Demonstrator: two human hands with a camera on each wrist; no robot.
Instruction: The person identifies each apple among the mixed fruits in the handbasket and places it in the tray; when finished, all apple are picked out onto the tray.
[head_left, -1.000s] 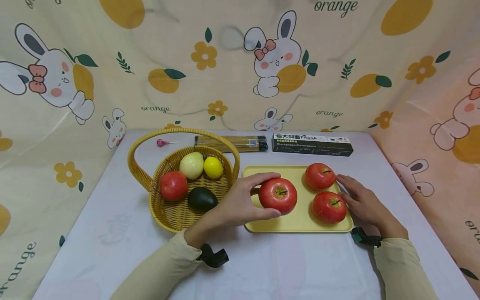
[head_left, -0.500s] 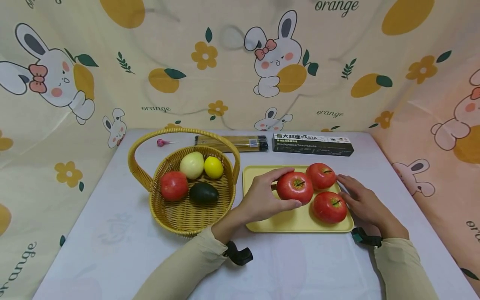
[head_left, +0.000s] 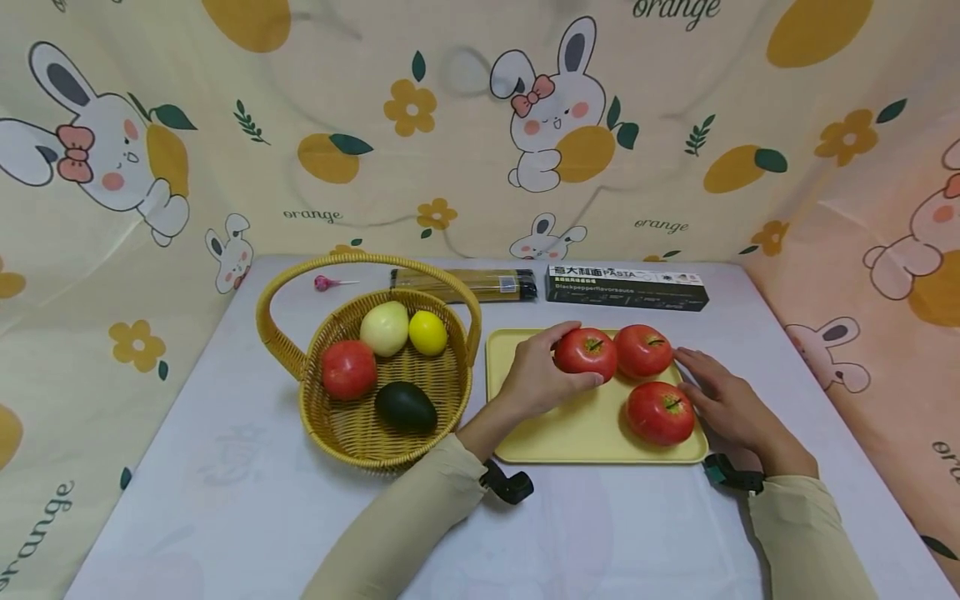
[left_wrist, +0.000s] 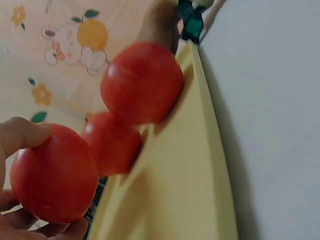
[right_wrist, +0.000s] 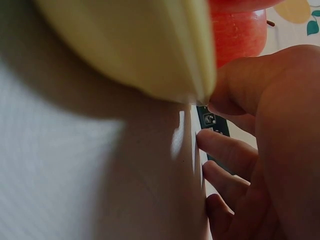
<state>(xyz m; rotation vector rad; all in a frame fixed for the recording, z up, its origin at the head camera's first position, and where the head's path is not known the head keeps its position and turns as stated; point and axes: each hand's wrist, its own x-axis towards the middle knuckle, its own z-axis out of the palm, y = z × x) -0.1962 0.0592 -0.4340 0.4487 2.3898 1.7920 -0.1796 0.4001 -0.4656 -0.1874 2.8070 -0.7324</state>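
My left hand (head_left: 536, 375) grips a red apple (head_left: 582, 353) between thumb and fingers, over the back middle of a yellow tray (head_left: 555, 437). The left wrist view shows the thumb on one side of this apple (left_wrist: 55, 175) and the fingers on the other. Whether it touches the tray, I cannot tell. Two more red apples sit on the tray's right side, a rear apple (head_left: 643, 351) and a front apple (head_left: 660, 414). My right hand (head_left: 731, 408) rests at the tray's right edge, fingers loosely extended, its thumb against the rim in the right wrist view.
Left of the tray stands a tall-handled wicker basket (head_left: 311, 425). It holds a red fruit (head_left: 348, 370), a pale round fruit (head_left: 385, 329), a lemon (head_left: 428, 333) and an avocado (head_left: 406, 407). Behind are a lollipop (head_left: 323, 283), a pack of spaghetti (head_left: 465, 286) and a pasta box (head_left: 626, 288).
My left hand has carried its apple rightward, then back and down toward the rear apple. The avocado has rocked in the basket. My right hand has stayed in place.
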